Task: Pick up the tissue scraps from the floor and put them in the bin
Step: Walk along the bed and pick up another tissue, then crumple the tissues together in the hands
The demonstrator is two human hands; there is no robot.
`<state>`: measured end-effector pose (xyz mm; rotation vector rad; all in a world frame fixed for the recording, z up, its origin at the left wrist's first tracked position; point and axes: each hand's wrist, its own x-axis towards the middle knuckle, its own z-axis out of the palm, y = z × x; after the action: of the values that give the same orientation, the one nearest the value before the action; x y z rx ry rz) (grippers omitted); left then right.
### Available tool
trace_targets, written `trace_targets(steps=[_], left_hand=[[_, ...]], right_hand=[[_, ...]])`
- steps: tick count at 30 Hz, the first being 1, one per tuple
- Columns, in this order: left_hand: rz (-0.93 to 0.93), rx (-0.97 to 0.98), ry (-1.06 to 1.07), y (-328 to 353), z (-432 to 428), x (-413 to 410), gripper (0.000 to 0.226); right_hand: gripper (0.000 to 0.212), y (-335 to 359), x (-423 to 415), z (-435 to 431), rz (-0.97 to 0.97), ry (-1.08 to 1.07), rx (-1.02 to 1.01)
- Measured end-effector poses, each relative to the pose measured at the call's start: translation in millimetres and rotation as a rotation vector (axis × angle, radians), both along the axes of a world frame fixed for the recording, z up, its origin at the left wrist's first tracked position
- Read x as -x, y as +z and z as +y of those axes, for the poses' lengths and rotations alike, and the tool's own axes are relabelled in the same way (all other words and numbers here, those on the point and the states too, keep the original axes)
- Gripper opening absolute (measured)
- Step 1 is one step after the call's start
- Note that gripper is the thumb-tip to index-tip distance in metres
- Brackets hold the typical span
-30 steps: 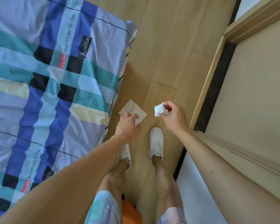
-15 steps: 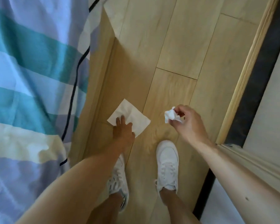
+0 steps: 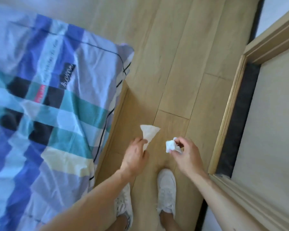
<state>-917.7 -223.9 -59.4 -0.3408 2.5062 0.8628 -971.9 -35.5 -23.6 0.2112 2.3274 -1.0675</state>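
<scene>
While left hand [image 3: 135,155] pinches seemingly flat tissue [image 3: 148,132], right hand [image 3: 185,155] grips wad [image 3: 170,145].

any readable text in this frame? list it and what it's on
"home": white script on a dark patch of the plaid bed cover.
Line of small lettering along the pale stripe of the cover: too blurred to read.
Red label on the cover: unreadable.
No other text visible.

**Both hands low in frame, each closed on paper**

Left hand [image 3: 134,158], lower centre: back toward camera, fingers curled, thumb and fingertips pinching a flat tissue piece [image 3: 148,133] that fans above the knuckles. Left forearm runs in from bottom left.

Right hand [image 3: 186,155], just right of it: fingers bunched around a crumpled tissue wad [image 3: 170,145]. Right forearm runs in from bottom right. The hands are apart.
</scene>
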Motion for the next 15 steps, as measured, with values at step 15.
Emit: trace_targets(steps=[15], left_hand=[[0.582, -0.173, 0.401, 511, 36, 120, 0.042]], right_hand=[[0.014, 486, 132, -35, 0.264, -0.057, 0.341]])
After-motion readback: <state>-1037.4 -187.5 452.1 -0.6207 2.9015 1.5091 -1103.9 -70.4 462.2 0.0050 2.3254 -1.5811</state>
